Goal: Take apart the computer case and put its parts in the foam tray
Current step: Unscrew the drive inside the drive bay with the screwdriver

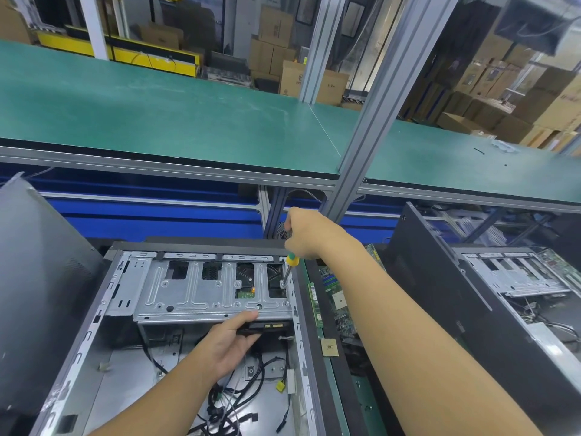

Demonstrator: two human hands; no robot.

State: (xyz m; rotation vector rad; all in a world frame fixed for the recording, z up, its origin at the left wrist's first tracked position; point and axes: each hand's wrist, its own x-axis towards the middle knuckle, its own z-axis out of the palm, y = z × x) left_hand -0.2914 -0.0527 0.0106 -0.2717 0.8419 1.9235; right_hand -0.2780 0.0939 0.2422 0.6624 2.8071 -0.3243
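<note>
One head view was examined. An open computer case (94, 341) lies on its side with its open face up, filling the frame from 6 to 9 o'clock. A grey metal drive cage (188, 294) spans the far end of the case interior.

The right hand (301, 234) reaches in from 4 o'clock and is closed round a screwdriver (292, 260) with a yellow and green handle. The shaft points down, slightly tilted, and its tip sits on a screw at the 2 o'clock corner of the cage.

The left hand (232, 341) comes in from 6 o'clock and grips a black drive (267, 327) just under the near edge of the cage. Its thumb lies along the top and its fingers curl beneath.

Loose black cables (232, 401) lie on the case floor at 6 o'clock of the cage. A yellow plug (280, 386) hangs near the right wall.

A green circuit board (338, 297) lies just beside the case at 3 o'clock, partly hidden by the right forearm. A small square chip (329, 347) rests at its near end. What supports the board cannot be told.

A grey side panel (41, 262) stands tilted at 9 o'clock of the case. A second open case (515, 278) sits at 3 o'clock of the frame, well apart from the first.

A green counter (157, 105) runs across the frame at 12 o'clock, with stacked cardboard boxes (273, 26) behind it.
</note>
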